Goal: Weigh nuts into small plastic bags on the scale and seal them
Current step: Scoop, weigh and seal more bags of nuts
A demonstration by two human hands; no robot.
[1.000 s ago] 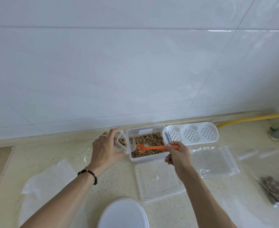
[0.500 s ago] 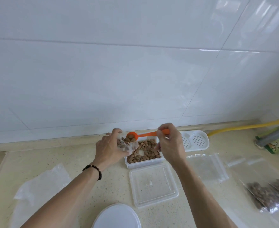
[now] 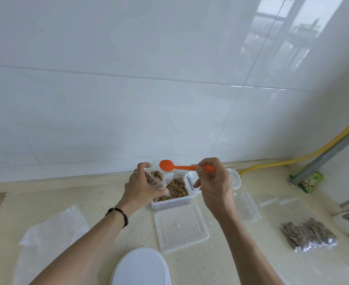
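My left hand [image 3: 140, 188] grips a small clear plastic bag [image 3: 156, 177] that holds some brown nuts, its mouth upward, over the left end of a clear tub of nuts [image 3: 175, 191]. My right hand [image 3: 212, 186] pinches the handle of an orange spoon [image 3: 167, 166], whose tipped bowl sits just above the bag's mouth. A round white scale [image 3: 140, 268] lies at the near edge of the counter with nothing on it.
The tub's clear lid [image 3: 180, 227] lies in front of it. A white perforated tray [image 3: 234, 178] is behind my right hand. Empty clear bags [image 3: 249, 206] and filled nut bags [image 3: 307, 235] lie to the right. Crumpled plastic [image 3: 52, 233] lies at left. A yellow hose [image 3: 292, 161] runs along the wall.
My right hand lifted the spoon from the tub up to the bag's mouth and tipped it. The camera view shifted, tilting upward toward the wall.
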